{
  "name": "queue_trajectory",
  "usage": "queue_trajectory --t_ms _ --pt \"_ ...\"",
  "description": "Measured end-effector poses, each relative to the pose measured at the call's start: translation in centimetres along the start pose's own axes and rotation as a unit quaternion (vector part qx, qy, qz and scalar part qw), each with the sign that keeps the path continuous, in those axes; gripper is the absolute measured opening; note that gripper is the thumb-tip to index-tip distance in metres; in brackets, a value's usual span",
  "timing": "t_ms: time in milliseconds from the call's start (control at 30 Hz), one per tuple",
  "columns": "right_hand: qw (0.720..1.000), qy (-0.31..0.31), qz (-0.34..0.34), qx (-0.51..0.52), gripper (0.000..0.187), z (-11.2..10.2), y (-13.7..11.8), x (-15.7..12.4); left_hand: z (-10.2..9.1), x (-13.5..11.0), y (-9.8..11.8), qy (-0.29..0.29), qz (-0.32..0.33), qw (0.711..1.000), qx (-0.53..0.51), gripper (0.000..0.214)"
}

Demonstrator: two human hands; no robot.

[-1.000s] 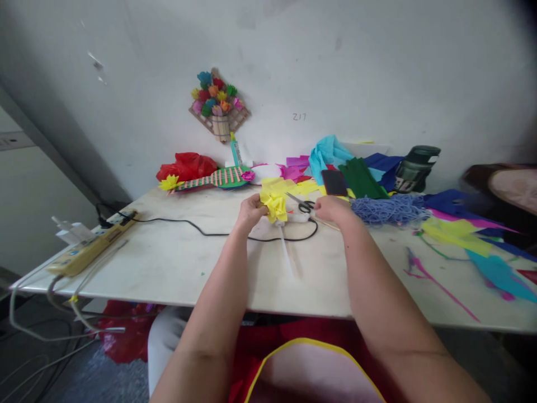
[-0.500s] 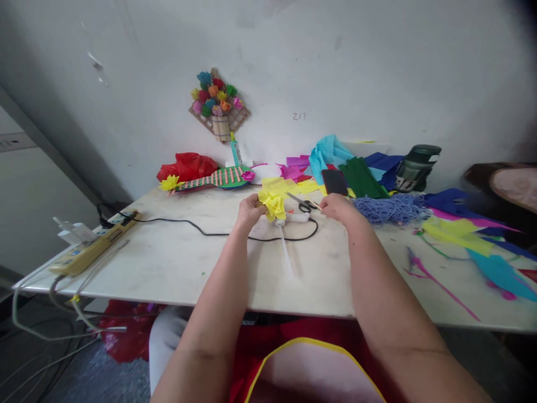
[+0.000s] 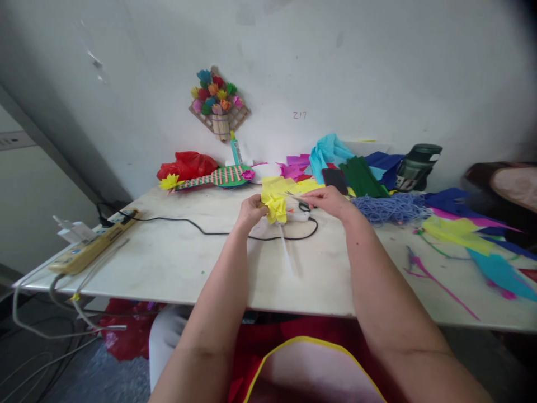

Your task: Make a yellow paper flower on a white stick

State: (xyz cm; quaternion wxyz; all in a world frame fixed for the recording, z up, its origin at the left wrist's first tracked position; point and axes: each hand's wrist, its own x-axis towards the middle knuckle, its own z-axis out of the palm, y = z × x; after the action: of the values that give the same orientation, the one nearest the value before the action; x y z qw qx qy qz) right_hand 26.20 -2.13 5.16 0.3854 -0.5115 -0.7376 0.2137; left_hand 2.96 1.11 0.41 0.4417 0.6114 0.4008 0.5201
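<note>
A yellow crepe-paper flower (image 3: 274,208) is pinched in the fingers of my left hand (image 3: 251,211), over the middle of the table. My right hand (image 3: 327,200) is closed at the fingertips just right of the flower, holding a thin pale stick that is hard to see now. Below the right fingers lie black-handled scissors (image 3: 304,206), partly covered by that hand. A white glue gun (image 3: 300,216) rests under and behind the flower, its clear glue stick (image 3: 286,249) pointing toward me.
A black cord (image 3: 184,220) runs to a yellow power strip (image 3: 96,240) on the left. Behind stand a paper-decorated guitar shape (image 3: 226,177), a phone (image 3: 334,180), and a dark green bottle (image 3: 416,167). Blue shredded paper (image 3: 388,210) and coloured paper sheets (image 3: 457,235) lie right.
My right hand has moved left, over the scissors and closer to the flower. The left hand and flower have shifted only slightly right.
</note>
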Motion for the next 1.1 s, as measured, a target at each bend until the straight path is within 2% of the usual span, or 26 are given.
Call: queue_trajectory --t_ms 567,867,1000,1100 --pt "1.000 -0.016 -0.007 0.013 0.020 -0.7 1.6 0.1 -0.1 0.0 -0.1 -0.029 0.010 0.999 -0.009 0.035" --pt "0.999 -0.014 -0.003 -0.031 0.016 -0.7 1.0 0.2 0.0 -0.2 0.1 -0.030 0.007 0.999 -0.013 0.036" --pt "0.999 -0.022 0.008 -0.034 0.024 -0.1 0.6 0.2 0.3 -0.3 0.2 -0.038 0.004 0.999 -0.021 0.036" --pt "0.998 -0.047 -0.012 -0.033 0.032 0.4 0.8 0.4 0.5 -0.4 0.3 -0.042 -0.001 0.999 -0.022 0.035"
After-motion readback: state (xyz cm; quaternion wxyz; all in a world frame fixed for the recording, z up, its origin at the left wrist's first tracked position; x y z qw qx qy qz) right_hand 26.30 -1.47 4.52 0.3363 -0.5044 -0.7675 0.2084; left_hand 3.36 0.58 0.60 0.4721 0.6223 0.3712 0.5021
